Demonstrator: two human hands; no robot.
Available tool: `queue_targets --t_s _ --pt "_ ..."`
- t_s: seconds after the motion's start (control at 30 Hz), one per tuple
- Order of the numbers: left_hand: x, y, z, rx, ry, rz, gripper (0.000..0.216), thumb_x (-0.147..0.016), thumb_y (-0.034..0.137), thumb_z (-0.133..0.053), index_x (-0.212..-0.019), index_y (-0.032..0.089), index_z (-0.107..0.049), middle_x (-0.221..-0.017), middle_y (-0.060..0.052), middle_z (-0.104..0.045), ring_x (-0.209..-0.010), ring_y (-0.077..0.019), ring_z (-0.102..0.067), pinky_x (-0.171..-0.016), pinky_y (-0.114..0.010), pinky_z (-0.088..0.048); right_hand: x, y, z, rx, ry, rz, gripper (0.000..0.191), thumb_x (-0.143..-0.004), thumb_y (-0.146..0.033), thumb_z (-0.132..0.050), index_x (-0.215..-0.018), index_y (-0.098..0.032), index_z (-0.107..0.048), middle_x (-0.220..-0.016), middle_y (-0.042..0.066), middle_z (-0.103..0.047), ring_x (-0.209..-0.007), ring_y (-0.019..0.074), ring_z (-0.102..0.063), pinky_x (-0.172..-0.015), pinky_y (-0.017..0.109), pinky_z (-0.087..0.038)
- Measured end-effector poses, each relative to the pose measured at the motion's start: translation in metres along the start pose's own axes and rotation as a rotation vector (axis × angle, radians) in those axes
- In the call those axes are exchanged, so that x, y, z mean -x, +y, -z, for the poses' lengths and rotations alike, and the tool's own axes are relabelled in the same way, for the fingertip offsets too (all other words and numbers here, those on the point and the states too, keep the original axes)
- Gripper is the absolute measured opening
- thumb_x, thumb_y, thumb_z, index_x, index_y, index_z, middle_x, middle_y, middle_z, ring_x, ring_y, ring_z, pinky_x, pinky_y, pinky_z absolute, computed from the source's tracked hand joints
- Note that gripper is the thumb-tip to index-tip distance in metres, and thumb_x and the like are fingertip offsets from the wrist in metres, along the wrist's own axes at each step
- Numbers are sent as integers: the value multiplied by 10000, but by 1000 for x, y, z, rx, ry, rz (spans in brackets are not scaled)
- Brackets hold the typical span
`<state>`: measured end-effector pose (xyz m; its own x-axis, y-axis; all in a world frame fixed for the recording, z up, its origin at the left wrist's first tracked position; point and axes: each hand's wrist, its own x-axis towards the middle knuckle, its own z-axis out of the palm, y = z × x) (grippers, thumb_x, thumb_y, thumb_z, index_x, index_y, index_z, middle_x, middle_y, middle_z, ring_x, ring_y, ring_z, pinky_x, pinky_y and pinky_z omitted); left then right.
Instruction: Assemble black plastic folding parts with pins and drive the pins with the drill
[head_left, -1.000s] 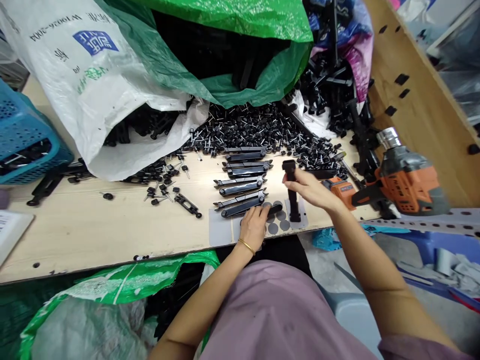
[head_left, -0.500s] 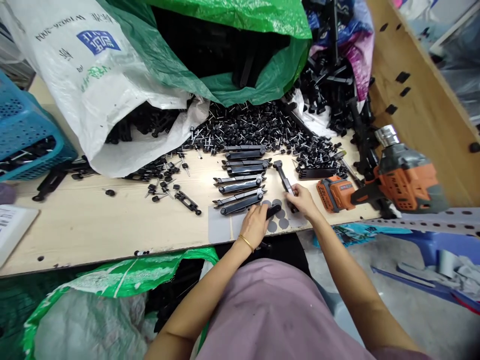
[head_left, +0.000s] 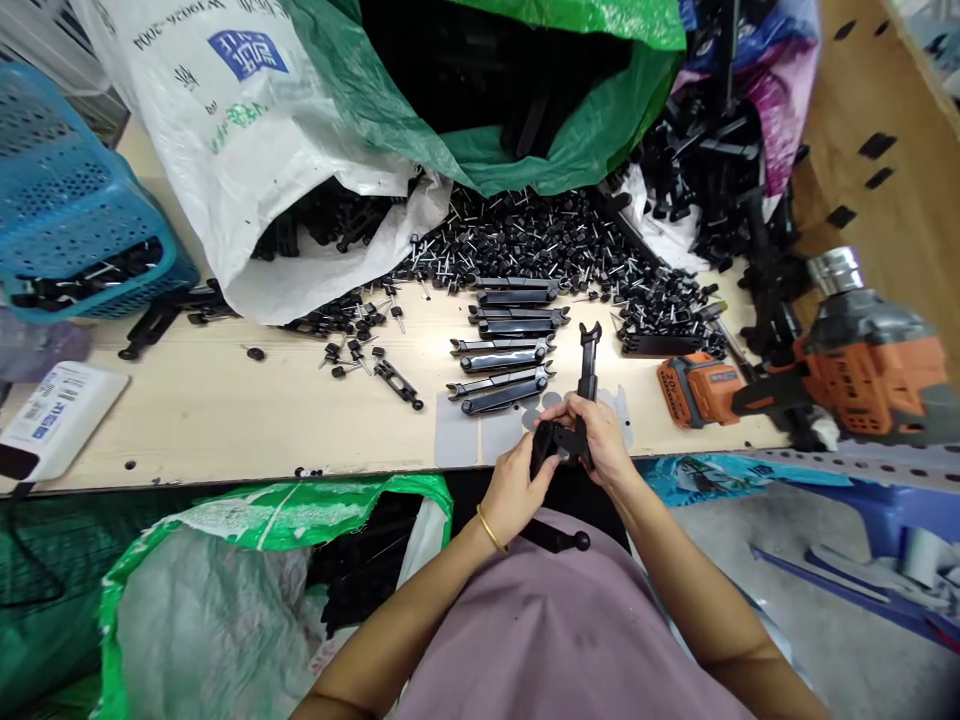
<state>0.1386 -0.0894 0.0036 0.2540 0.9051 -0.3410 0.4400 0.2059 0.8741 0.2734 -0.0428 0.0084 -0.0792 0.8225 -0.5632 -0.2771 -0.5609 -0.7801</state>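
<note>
My left hand (head_left: 517, 488) is closed around a small black plastic part (head_left: 543, 450) near the table's front edge. Beside it, my right hand (head_left: 604, 440) grips a long black folding arm (head_left: 589, 360) whose forked end points away from me. The two parts meet between my fingers, which hide how they join. A black bar with a round knob (head_left: 559, 540) shows below my hands, against the shirt. Several black arm pieces (head_left: 510, 350) lie in a stack of rows just beyond my left hand. Grey round patches on a sheet (head_left: 615, 405) lie under my hands.
A heap of black-headed pins (head_left: 517, 235) spreads before a green sack (head_left: 480, 165) and a white sack (head_left: 300, 130). An orange cordless impact wrench (head_left: 862, 370) lies at right. A blue basket (head_left: 90, 220) stands at left. An open green-rimmed bag (head_left: 277, 510) hangs below the edge.
My hands have come together near the table edge, the left now holding its part against the right's arm piece. The black arm has turned to point straight away from me. The view has shifted.
</note>
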Motion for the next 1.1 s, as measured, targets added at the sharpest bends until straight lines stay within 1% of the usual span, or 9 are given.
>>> queue_targets --t_s 0.1,0.2,0.27,0.37,0.47,0.57,0.73,0.93,1.1 --pt "4 1 1 -104 57 -69 336 -883 278 -485 -1196 156 -467 -1023 -106 -664 -957 -245 -649 -819 -366 -523 1 -2 0 -30 -15 -11 343 -816 -429 -525 -706 -155 -699 -697 69 -714 -603 180 -654 -572 264 -523" --pt "10 2 2 -178 48 -132 408 -879 248 -481 -1257 114 -405 -1159 -163 -610 -1073 -280 -603 -906 -417 -490 3 -1 4 -31 -58 -52 344 -813 -430 -544 -702 -147 -703 -676 76 -713 -561 171 -650 -523 246 -514" --pt "15 3 1 -223 7 -131 423 -877 245 -479 -1263 94 -395 -1152 -179 -610 -1062 -292 -607 -899 -432 -495 5 2 8 -25 -92 -70 341 -814 -432 -550 -707 -147 -704 -676 77 -714 -561 170 -654 -516 241 -514" --pt "20 4 -1 -280 -36 -87 395 -882 251 -465 -1233 76 -420 -1072 -181 -638 -980 -299 -639 -838 -436 -524 7 9 13 -36 -119 -78 341 -820 -437 -546 -718 -152 -704 -697 77 -719 -598 175 -669 -553 246 -528" --pt "23 4 -2 -308 -25 -56 395 -886 243 -452 -1241 76 -409 -1084 -184 -634 -972 -293 -643 -831 -431 -530 9 16 10 -72 -93 -68 340 -816 -445 -550 -709 -158 -699 -690 77 -717 -639 191 -681 -589 264 -543" --pt "24 4 0 -326 4 -37 395 -887 237 -446 -1252 91 -398 -1089 -178 -635 -976 -289 -645 -825 -430 -533 9 21 3 -126 -63 -35 336 -815 -447 -552 -697 -167 -694 -665 74 -712 -656 212 -685 -573 285 -547" --pt "19 8 9 -310 26 -83 384 -874 220 -471 -1241 122 -418 -1097 -150 -640 -1017 -279 -631 -850 -421 -523 5 19 -1 -183 -66 -14 344 -824 -449 -545 -685 -171 -693 -691 76 -719 -620 209 -678 -572 298 -548" --pt "19 7 7 -344 23 -119 412 -880 236 -475 -1271 134 -398 -1145 -145 -626 -1035 -273 -626 -869 -416 -515 6 15 7 -184 -99 -60 347 -822 -445 -544 -679 -167 -694 -686 77 -719 -593 207 -670 -524 288 -530" --pt "22 5 11 -420 -50 -160 381 -898 267 -446 -1251 131 -396 -1113 -147 -628 -998 -274 -635 -830 -417 -525 12 11 8 -167 -123 -49 350 -807 -457 -556 -663 -163 -682 -688 77 -720 -588 203 -667 -556 288 -531"
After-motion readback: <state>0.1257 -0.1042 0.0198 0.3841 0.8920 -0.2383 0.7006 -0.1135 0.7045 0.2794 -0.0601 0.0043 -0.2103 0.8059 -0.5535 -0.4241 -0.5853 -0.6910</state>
